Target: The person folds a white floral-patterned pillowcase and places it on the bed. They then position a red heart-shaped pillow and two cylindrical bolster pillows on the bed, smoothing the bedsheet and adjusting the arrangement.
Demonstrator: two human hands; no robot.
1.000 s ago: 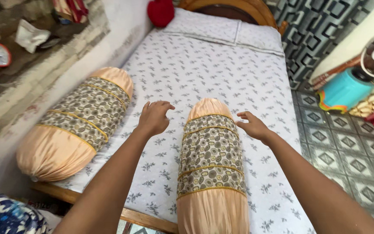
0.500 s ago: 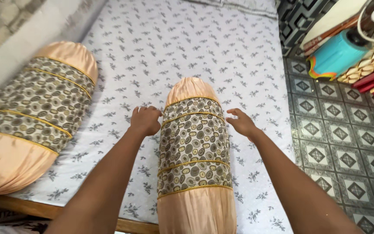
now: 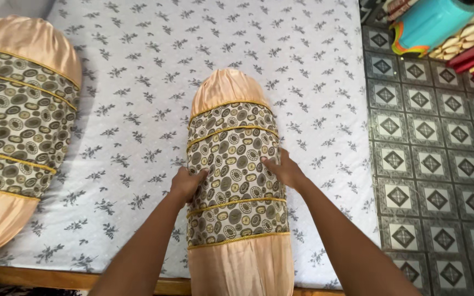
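A long bolster pillow (image 3: 231,159) with peach satin ends and a circle-patterned middle lies lengthwise on the bed, its near end over the bed's front edge. My left hand (image 3: 187,183) presses against its left side and my right hand (image 3: 283,170) grips its right side, fingers curled onto the patterned cloth. A second, matching bolster (image 3: 17,126) lies apart at the far left of the bed.
The bed has a white sheet (image 3: 138,109) printed with small grey flowers and a wooden front rail (image 3: 39,277). Patterned floor tiles (image 3: 434,181) run along the right. A turquoise container (image 3: 429,22) and stacked coloured items stand at the top right.
My hands slid back along the bolster toward me and now clasp its patterned middle. The view has tilted further down and closer to the bed.
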